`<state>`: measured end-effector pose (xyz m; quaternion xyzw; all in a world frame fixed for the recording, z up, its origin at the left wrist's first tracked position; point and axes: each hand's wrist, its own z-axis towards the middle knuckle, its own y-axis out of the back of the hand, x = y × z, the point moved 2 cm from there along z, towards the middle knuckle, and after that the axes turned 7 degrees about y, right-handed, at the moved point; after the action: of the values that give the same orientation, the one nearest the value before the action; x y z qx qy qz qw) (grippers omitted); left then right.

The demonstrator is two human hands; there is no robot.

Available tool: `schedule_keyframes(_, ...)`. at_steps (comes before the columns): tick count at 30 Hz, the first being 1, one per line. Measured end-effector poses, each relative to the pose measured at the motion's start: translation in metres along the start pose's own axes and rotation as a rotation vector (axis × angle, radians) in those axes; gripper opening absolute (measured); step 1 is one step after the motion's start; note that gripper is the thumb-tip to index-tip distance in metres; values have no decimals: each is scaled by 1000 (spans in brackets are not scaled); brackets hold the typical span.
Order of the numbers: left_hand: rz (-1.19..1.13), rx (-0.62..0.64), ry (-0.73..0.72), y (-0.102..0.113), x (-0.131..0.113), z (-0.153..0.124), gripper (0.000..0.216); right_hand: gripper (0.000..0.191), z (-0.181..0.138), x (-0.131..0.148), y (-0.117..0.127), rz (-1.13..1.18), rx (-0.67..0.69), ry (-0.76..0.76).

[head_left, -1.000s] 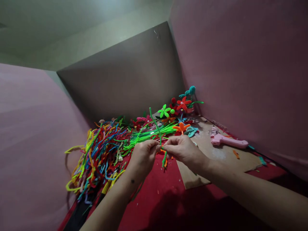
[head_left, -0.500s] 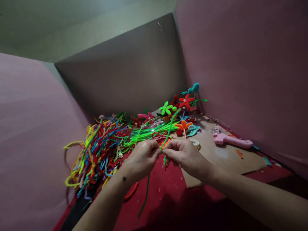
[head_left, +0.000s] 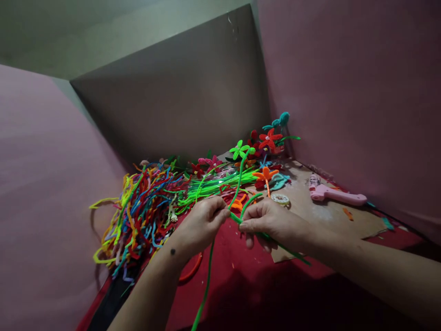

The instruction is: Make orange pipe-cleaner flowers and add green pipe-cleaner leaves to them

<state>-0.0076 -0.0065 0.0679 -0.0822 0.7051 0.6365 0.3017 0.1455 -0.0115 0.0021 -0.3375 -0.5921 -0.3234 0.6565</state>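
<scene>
Left hand (head_left: 205,220) and right hand (head_left: 272,223), both closed in a fingertip pinch, grip green pipe cleaners (head_left: 235,218) above the red tabletop (head_left: 237,289).

The strands span the gap between the 2 hands; 1 end rises past the left hand, 1 hangs below it toward the tabletop's near edge, and 1 slants out beneath the right hand. An orange loop (head_left: 237,205) shows behind, partly hidden. Beyond, a white disc (head_left: 280,199) rests by the left edge of a cardboard sheet (head_left: 330,223), an orange flower (head_left: 265,174) near it. A pink tool (head_left: 337,195) lies near the sheet's wall-side edge. Mixed pipe cleaners (head_left: 138,216) heap along the tabletop's left edge.
</scene>
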Motion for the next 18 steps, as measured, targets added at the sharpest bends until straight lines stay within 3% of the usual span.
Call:
schedule_keyframes(7,64,-36,-12,-2,25,18,22,11,-10,-29,8,-21,-2,-261)
schedule_keyframes(10,12,21,-62,-10,40,32,22,15,-22,-31,15,-179,165,-247)
schedule_keyframes(12,4,58,-71,-16,47,39,22,18,-27,-22,22,-435,204,-105)
schedule_keyframes(16,-18,127,-61,-23,51,41,22,16,-17,13,27,-1026,-233,549)
schedule_keyframes(18,-29,143,-79,-25,49,38,22,21,-1,20,19,-1182,-232,746)
